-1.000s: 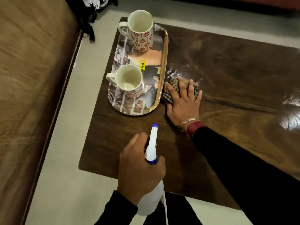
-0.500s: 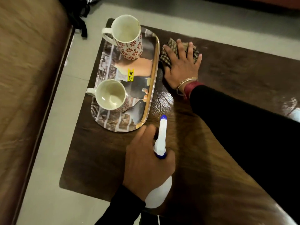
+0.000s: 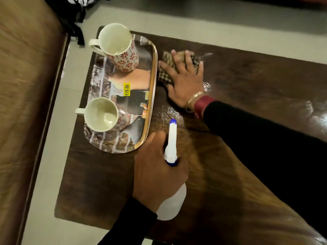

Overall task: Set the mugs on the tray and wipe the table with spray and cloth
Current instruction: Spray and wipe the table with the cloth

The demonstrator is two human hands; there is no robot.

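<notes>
Two white mugs with red flower patterns stand on the printed, gold-rimmed tray [image 3: 153,71] at the table's left end: the far mug [image 3: 118,48] and the near mug [image 3: 102,114], both empty. My right hand [image 3: 184,80] presses flat, fingers spread, on a checked cloth [image 3: 165,69] just right of the tray. My left hand [image 3: 157,171] grips a white spray bottle [image 3: 172,144] with a blue nozzle above the near part of the dark wooden table [image 3: 238,71].
A brown sofa or bed [image 3: 23,103] runs along the left, with a strip of pale floor [image 3: 58,121] between it and the table. A dark bag [image 3: 70,13] lies on the floor at the top left. Wet streaks shine on the tabletop near the cloth.
My right hand pushed the cloth away from me along the tray's right edge, then drew it slightly back. The spray bottle stayed in my left hand; the view shifted.
</notes>
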